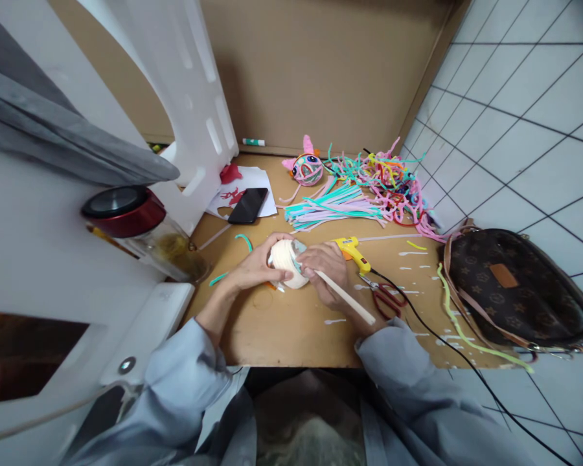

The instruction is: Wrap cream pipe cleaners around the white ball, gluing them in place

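My left hand [255, 266] is wrapped round a ball wound in cream pipe cleaner [285, 260], holding it just above the wooden desk [291, 330]. My right hand [328, 272] presses on the ball's right side and pinches a cream pipe cleaner [352, 303] that trails toward me across my wrist. A bit of teal shows on top of the ball. Both hands are closed on these things.
A yellow glue gun [352, 251] with a black cord and red scissors [386, 299] lie right of my hands. A pile of coloured pipe cleaners [369, 188], a finished cat-face ball [307, 168], a phone [247, 205], a jar [146, 233] and a brown handbag [515, 291] surround them.
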Motion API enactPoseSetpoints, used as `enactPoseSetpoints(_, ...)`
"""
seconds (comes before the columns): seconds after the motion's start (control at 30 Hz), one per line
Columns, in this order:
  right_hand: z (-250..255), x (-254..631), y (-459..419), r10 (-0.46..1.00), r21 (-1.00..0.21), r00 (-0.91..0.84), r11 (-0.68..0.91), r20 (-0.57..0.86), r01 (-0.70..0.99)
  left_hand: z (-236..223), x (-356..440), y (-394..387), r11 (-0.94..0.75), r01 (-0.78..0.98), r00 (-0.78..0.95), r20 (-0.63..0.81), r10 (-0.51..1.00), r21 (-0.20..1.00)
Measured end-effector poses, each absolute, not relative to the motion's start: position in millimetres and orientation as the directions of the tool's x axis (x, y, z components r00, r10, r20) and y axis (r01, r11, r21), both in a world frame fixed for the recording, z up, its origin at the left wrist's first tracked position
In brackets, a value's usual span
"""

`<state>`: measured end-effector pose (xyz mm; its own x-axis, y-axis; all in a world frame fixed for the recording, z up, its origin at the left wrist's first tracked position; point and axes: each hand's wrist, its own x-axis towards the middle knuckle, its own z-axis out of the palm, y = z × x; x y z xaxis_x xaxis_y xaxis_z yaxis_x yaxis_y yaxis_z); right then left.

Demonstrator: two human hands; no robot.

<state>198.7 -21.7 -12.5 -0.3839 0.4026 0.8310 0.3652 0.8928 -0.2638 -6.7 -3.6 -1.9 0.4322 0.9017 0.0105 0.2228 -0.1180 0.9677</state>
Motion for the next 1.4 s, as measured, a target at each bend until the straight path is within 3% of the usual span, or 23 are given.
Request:
enactPoseSetpoints(0.83, -23.5, 198.0, -19.0, 0.376, -0.217, -0.433, 0.902, 0.819, 0.373, -6.4, -8.7, -2.0, -0.142, 0.249, 0.439, 0.019, 0.898, 0.958)
enactPoseSetpoints(1.17, -22.6, 197.8, -18.4, 0.371, -0.215, -0.418, 0.902, 0.829, 0.373, -7.1, -6.5, 0.4, -0.239, 0.26, 0.434, 0.108, 0.894, 0.936)
enactPoseSetpoints(1.4, -18.5, 196.6, -20.8, 0.431, -0.28, -0.395, 0.879, 0.811, 0.385, -0.6, -3.8, -2.2, -0.346, 0.335, 0.403, 0.199, 0.893, 0.877)
